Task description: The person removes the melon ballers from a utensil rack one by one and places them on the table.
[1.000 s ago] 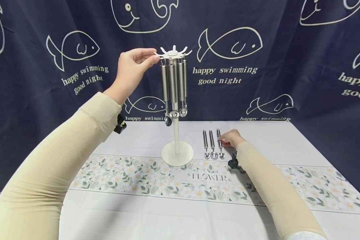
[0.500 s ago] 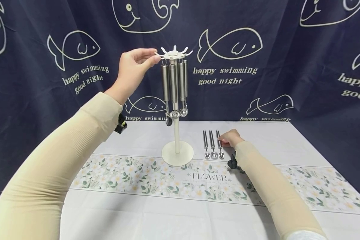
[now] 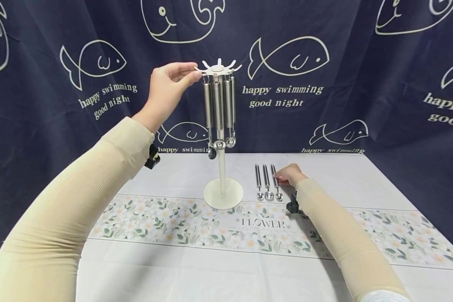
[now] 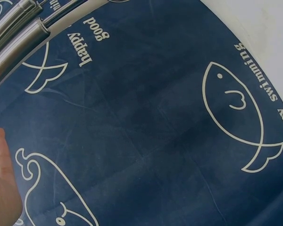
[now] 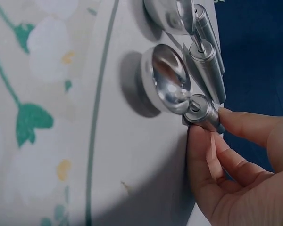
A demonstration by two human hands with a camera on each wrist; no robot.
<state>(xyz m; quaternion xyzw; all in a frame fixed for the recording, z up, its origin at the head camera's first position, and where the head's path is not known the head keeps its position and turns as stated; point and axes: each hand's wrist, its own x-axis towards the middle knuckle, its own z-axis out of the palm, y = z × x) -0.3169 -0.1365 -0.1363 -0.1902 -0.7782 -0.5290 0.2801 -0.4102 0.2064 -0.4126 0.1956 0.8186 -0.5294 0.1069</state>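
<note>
In the head view my left hand pinches the tip of one hook on a white hanging rack. Several steel utensils with long tubular handles and small bowls hang from that rack. On the table to its right, three steel melon ballers lie side by side. My right hand holds the handle of the rightmost melon baller between thumb and fingers; its bowl faces up near the cloth in the right wrist view. The left wrist view catches only part of the left hand, at its edge.
The middle melon baller and the left one lie close beside the held one. A white tablecloth with a flowered band covers the table. Behind hangs a dark blue curtain with fish drawings.
The handle end of the rightmost melon baller has swung slightly left, so it lies a little more slanted. The left hand and the rack look the same.
</note>
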